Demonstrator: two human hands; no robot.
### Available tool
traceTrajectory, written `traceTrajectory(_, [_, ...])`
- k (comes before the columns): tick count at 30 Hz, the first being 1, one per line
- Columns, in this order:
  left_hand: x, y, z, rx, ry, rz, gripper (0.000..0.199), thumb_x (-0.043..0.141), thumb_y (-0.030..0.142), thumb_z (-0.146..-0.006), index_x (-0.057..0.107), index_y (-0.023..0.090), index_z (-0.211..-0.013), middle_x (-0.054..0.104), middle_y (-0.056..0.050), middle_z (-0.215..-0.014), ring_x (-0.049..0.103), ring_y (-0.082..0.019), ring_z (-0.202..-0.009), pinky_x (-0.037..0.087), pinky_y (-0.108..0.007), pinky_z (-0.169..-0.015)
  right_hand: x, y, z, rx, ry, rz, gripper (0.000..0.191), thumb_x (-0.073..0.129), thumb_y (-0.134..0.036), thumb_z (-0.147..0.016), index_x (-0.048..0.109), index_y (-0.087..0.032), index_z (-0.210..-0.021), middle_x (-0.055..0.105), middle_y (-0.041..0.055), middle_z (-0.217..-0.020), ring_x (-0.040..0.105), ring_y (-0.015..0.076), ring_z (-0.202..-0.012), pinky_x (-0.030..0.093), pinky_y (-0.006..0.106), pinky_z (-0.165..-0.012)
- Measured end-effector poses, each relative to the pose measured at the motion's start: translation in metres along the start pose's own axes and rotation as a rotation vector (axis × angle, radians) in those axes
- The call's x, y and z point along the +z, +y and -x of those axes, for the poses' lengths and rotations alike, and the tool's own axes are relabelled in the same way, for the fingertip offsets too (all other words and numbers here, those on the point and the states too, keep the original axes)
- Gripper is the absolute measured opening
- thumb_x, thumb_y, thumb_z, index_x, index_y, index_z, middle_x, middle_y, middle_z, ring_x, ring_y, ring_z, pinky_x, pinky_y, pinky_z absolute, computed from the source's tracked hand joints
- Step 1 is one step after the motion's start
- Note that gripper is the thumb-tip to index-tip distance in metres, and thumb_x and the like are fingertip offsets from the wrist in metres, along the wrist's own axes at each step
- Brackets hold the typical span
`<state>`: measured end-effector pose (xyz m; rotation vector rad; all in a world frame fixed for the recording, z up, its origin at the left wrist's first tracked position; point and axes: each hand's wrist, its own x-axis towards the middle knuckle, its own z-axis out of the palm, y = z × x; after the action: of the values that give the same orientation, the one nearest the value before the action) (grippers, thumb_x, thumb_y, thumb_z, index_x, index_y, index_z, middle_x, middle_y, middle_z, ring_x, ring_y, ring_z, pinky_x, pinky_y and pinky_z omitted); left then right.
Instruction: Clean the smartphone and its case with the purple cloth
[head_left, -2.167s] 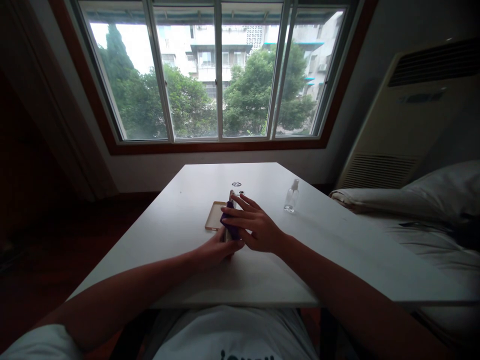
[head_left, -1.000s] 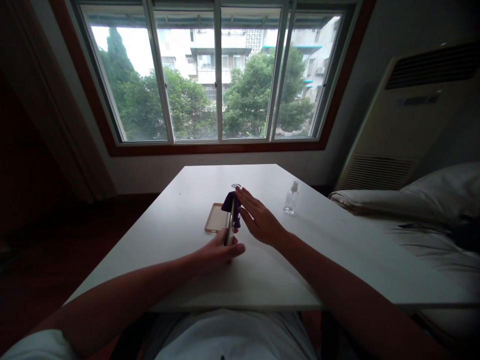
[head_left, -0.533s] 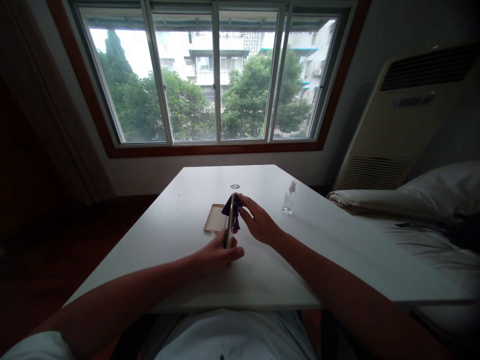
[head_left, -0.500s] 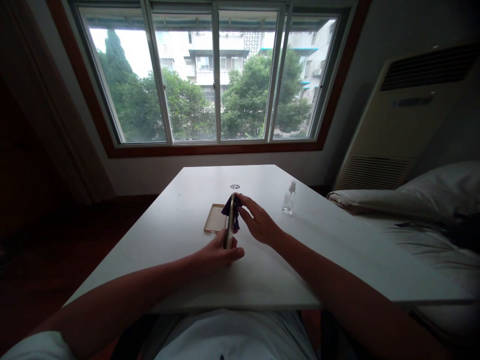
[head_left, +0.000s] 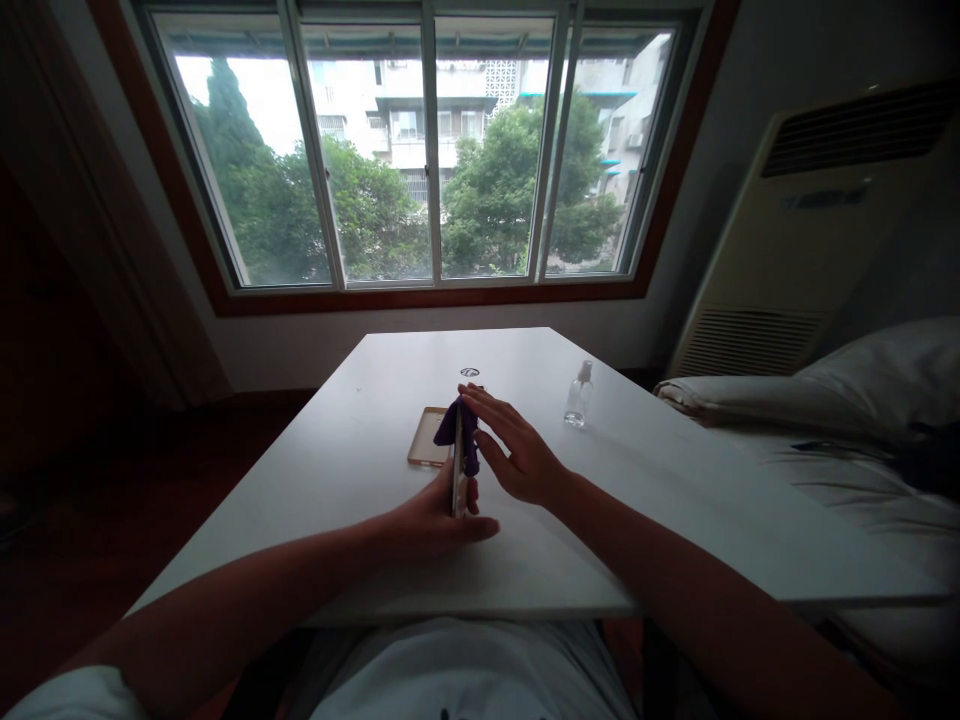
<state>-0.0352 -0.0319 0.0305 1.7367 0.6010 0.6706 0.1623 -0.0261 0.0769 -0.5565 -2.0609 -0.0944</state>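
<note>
Upright and edge-on to the camera, a thin phone-like object (head_left: 457,484) stands in my left hand (head_left: 435,512), whose fingers and palm grip its lower end. A dark purple cloth (head_left: 471,450) is draped over the top end and the right face of this object. My right hand (head_left: 521,450) holds the cloth against it, fingers closed together along the top and the right side. Behind my left hand, a shallow tan phone case (head_left: 428,437) lies open side up on the white table, partly hidden by the cloth and the hand.
On the white table (head_left: 315,450), a clear spray bottle (head_left: 578,398) stands right of my hands. A small dark ring-like item (head_left: 469,372) lies behind them. A bed with bedding (head_left: 810,400) is beside the table at the right; a window is beyond.
The cloth now folds over the object's top end, with more of it showing on the left. My right hand's fingers have moved left over the top, and the object has dipped slightly toward me.
</note>
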Motion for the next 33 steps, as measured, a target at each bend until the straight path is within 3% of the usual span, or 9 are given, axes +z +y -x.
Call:
traceTrajectory(4, [-0.001,0.0,0.001,0.052,0.011,-0.081,0.053,0.084,0.046,-0.076,0.049,0.018,-0.104,0.054,-0.005,-0.097,0.051,-0.016,-0.087,0.045,-0.032,-0.078,-0.001,-0.001,-0.002,-0.002,0.003,0.021,0.055,0.042,-0.022,-0.104,0.034,-0.03,-0.158,0.044,0.0065,-0.156,0.035,0.0262,-0.149,0.037,0.055,-0.121])
traceTrajectory(9, [-0.001,-0.003,0.001,0.022,0.004,-0.076,0.054,0.083,0.048,-0.076,0.049,0.018,-0.105,0.054,-0.005,-0.097,0.051,-0.016,-0.086,0.045,-0.032,-0.076,0.001,0.007,-0.001,0.111,0.014,-0.002,0.05,0.043,-0.025,-0.105,0.039,-0.028,-0.155,0.047,0.009,-0.153,0.04,0.0259,-0.146,0.039,0.052,-0.119])
traceTrajectory(15, [-0.002,-0.009,0.0,-0.007,0.025,0.038,0.061,0.081,0.047,-0.078,0.05,0.017,-0.121,0.055,-0.005,-0.098,0.053,-0.016,-0.085,0.043,-0.032,-0.076,0.004,0.018,0.0,0.173,0.05,-0.097,0.043,0.045,-0.03,-0.105,0.048,-0.028,-0.149,0.055,0.01,-0.141,0.052,0.0241,-0.132,0.045,0.047,-0.113])
traceTrajectory(19, [-0.002,-0.007,0.0,-0.026,0.004,0.109,0.055,0.08,0.045,-0.08,0.055,0.015,-0.118,0.058,-0.008,-0.104,0.054,-0.017,-0.089,0.042,-0.032,-0.08,0.005,0.024,0.0,0.236,0.074,-0.149,0.038,0.049,-0.035,-0.104,0.054,-0.029,-0.142,0.058,0.0089,-0.132,0.056,0.0231,-0.124,0.048,0.045,-0.108])
traceTrajectory(22, [-0.002,-0.004,-0.001,-0.061,0.005,0.153,0.054,0.081,0.043,-0.078,0.058,0.013,-0.116,0.06,-0.01,-0.107,0.056,-0.019,-0.091,0.043,-0.032,-0.082,0.006,0.03,0.001,0.3,0.079,-0.219,0.038,0.053,-0.04,-0.102,0.058,-0.028,-0.137,0.061,0.0085,-0.126,0.059,0.0224,-0.118,0.051,0.042,-0.102])
traceTrajectory(27, [-0.001,-0.01,-0.005,-0.067,-0.029,0.252,0.071,0.079,0.042,-0.079,0.05,0.012,-0.135,0.063,-0.012,-0.107,0.061,-0.021,-0.087,0.042,-0.032,-0.076,0.011,0.04,0.005,0.45,0.09,-0.345,0.039,0.059,-0.043,-0.098,0.062,-0.025,-0.132,0.065,0.0073,-0.12,0.063,0.0218,-0.108,0.054,0.04,-0.095])
traceTrajectory(33, [0.0,-0.012,-0.005,-0.055,-0.065,0.349,0.072,0.081,0.045,-0.077,0.052,0.009,-0.133,0.068,-0.018,-0.11,0.067,-0.024,-0.09,0.047,-0.04,-0.091,0.014,0.043,0.006,0.661,0.075,-0.526,0.045,0.068,-0.047,-0.091,0.065,-0.022,-0.129,0.07,0.0082,-0.119,0.066,0.0228,-0.105,0.054,0.039,-0.092])
